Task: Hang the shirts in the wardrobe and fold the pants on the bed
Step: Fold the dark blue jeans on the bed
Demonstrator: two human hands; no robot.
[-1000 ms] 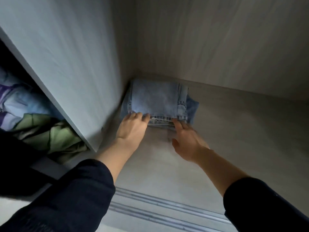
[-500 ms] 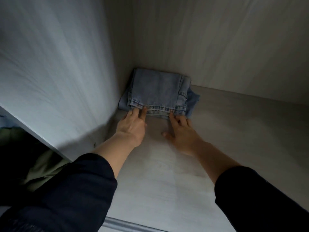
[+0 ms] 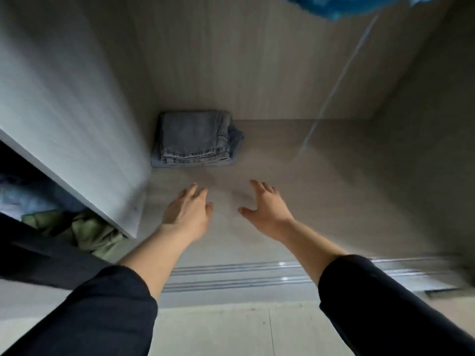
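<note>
Head view, looking down into the wardrobe compartment. Folded jeans (image 3: 195, 137) lie flat on the wardrobe floor (image 3: 334, 181), tucked into the back left corner, left edge against the partition panel (image 3: 64, 111) and rear edge at the back wall. Left hand (image 3: 189, 210): palm down, fingers loosely extended and a little spread, holding nothing, short of the jeans and not touching them. Right hand (image 3: 267, 210): palm down, fingers extended, thumb splayed out toward the left hand, holding nothing, also clear of the jeans. Hands lie side by side with a gap between them; contact with the board cannot be told. Both forearms bare, dark sleeves (image 3: 102, 312) pushed up. Door track (image 3: 231, 276) crosses beneath the forearms. Green garment (image 3: 84, 232) sits crumpled in the neighbouring compartment to the left. Blue fabric (image 3: 347, 3) hangs at the top edge.
</note>
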